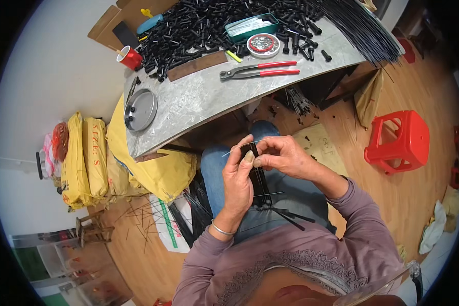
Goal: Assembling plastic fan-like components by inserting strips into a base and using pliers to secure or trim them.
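Observation:
My left hand (238,178) is closed around a bundle of thin black rods (260,184), its thumb pressed along the upper end. The bundle stretches down over my lap, where several thicker black ends (293,219) fan out to the right. At the bundle's upper end, a thin pale wire (228,153) sticks out to the left past my left fingertips. My right hand (290,159) is bent in a pinch at the same end, thumb and forefinger touching the bundle; what lies between them is too small to tell. Lower down, a second thin wire (276,193) crosses the rods.
Ahead is a grey metal-topped table (188,104) with a heap of black plastic pieces (188,33), red-handled pincers (260,71), a green tray (252,25), a round metal dish (141,109) and long black rods (364,33). A red stool (400,140) stands right, yellow sacks (79,158) left.

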Tool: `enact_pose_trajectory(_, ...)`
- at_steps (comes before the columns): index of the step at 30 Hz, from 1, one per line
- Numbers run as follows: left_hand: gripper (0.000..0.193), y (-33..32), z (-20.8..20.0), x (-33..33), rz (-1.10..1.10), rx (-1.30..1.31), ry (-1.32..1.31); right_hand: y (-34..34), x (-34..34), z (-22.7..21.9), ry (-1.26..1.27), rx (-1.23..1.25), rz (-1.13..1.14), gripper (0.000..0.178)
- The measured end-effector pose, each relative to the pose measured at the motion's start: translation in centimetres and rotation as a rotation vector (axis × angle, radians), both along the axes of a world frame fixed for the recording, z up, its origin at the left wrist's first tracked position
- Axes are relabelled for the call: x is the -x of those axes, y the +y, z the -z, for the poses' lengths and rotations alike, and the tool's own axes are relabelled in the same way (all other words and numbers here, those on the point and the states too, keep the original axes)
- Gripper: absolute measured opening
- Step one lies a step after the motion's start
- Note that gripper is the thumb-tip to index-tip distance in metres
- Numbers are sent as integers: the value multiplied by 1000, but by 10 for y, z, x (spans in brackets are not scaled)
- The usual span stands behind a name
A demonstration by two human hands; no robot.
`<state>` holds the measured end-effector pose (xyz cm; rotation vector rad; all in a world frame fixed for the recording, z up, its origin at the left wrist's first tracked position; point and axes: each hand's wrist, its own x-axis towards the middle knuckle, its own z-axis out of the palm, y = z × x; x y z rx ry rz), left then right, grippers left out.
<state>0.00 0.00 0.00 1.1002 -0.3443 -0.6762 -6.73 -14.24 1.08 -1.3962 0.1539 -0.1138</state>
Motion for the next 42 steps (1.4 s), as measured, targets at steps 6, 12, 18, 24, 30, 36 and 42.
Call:
enact_pose_trajectory(6, 22, -4, -6, -1, -133, -22, -67, 4, 2, -2, 55, -23, 21, 13)
enact_pose_trajectory(12, 19, -6, -13, -1, -191, -97, -191, 13, 5, -3, -92, 234, 192, 19)
enact_pose_trajectory(18, 18, -10, -15, 2, -223, -119, -250, 19, 9, -6, -100, 359, 309, 17)
enact_pose_trajectory(24, 18, -12, -15, 3, -228, -181, -321, 22, 11, -1, -153, 393, 366, 15)
enact_pose_trajectory(30, 17, -16, -21, 5, -249, -202, -369, 24, 12, 1, -164, 389, 389, 12)
enact_pose_trajectory(36, 17, -11, -18, 3, -241, -195, -312, 24, 15, 0, -45, 253, 347, 12)
enact_pose_trajectory(42, 17, -11, -12, 4, -227, -181, -383, 21, 12, -6, -91, 254, 372, 16)
